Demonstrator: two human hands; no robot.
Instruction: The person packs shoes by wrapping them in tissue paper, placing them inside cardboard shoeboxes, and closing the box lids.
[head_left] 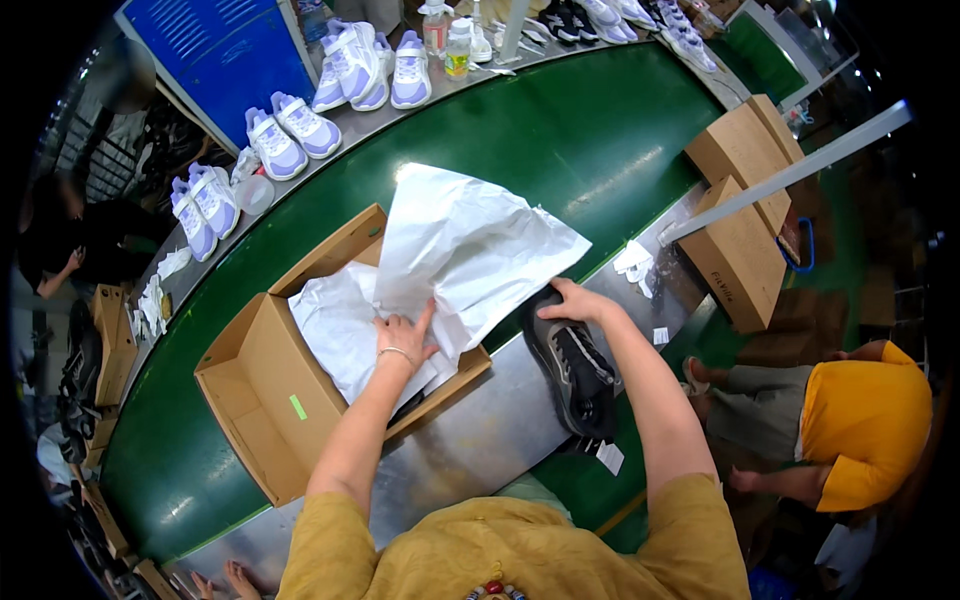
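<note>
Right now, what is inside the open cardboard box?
The open cardboard box holds white tissue paper, pressed by the left hand. A dark shape peeks from under the paper's near edge; whatever else lies beneath is covered.

We note the open box sits on the belt, paper spilling out of it. Our left hand rests on that paper. Right of this grip, our right hand touches a shoe on the metal ledge; shoe pairs lie beyond.
</note>
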